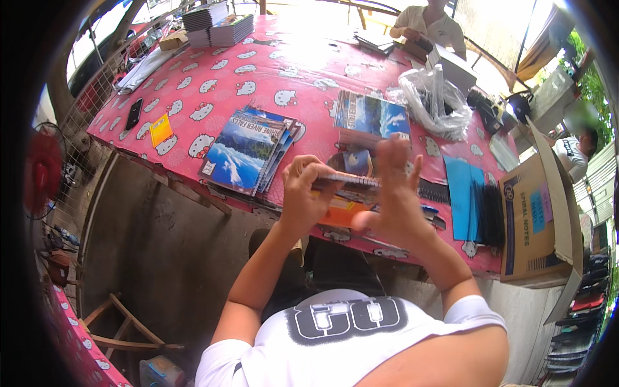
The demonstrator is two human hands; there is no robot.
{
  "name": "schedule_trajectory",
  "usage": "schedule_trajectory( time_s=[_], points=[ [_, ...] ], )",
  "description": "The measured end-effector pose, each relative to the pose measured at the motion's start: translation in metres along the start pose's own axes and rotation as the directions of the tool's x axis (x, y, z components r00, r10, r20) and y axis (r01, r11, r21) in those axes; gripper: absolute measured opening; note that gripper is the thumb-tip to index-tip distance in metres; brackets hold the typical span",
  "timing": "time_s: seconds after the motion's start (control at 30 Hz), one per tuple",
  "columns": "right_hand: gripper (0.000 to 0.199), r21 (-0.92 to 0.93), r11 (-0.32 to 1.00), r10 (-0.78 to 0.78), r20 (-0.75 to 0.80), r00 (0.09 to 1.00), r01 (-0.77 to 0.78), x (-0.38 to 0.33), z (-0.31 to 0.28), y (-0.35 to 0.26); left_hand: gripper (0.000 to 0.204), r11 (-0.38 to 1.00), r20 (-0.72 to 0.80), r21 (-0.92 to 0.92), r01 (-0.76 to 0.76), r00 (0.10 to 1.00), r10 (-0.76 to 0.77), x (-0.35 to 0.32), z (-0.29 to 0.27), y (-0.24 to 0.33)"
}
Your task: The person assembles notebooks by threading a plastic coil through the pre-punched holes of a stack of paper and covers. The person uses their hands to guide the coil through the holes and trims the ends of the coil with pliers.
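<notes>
My left hand [303, 197] is closed on one end of a spiral notebook [353, 180], held up edge-on above the near edge of the table. By its other end is my right hand [398, 193], fingers spread and slightly blurred; whether it touches the notebook I cannot tell. Beneath them lies something orange [340, 211], partly covered by the hands. To the left rests a pile of blue picture-covered notebooks [242, 151], and beyond the hands sits another notebook stack [374, 116]. Blue sheets [456, 193] and a bundle of black binding coils [485, 213] lie to the right.
The pink patterned table [284, 71] also bears a phone [134, 114], a yellow pad [161, 130], book stacks [231, 31] and a clear plastic bag [445, 106]. An open cardboard box [532, 213] stands at right. Across the table is another person [442, 29].
</notes>
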State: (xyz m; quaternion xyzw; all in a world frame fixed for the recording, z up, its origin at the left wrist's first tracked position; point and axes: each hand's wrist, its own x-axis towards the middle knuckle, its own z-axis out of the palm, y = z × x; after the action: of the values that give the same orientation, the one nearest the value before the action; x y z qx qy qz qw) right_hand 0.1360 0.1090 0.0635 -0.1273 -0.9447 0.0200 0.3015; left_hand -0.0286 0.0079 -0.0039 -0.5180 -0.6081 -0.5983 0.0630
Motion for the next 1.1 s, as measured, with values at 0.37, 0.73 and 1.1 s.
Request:
schedule_trajectory(
  time_s=[0.37,0.73,1.1],
  points=[
    [0.044,0.213,0.977,-0.116,0.464,0.878,0.017,-0.001,0.066,0.155,0.032,0.973,0.043,0.222,-0.068,0.997,0.06,0.007,0.01,0.026],
    [0.037,0.967,0.164,-0.092,0.212,0.973,-0.195,0.015,0.042,0.127,0.026,0.99,0.033,0.136,-0.041,0.999,0.037,0.014,0.004,0.028],
    [0.032,0.76,0.531,-0.031,0.46,0.887,-0.375,0.041,0.043,0.123,0.03,0.987,-0.015,0.029,0.161,0.987,-0.16,0.018,-0.01,0.025]
  ],
)
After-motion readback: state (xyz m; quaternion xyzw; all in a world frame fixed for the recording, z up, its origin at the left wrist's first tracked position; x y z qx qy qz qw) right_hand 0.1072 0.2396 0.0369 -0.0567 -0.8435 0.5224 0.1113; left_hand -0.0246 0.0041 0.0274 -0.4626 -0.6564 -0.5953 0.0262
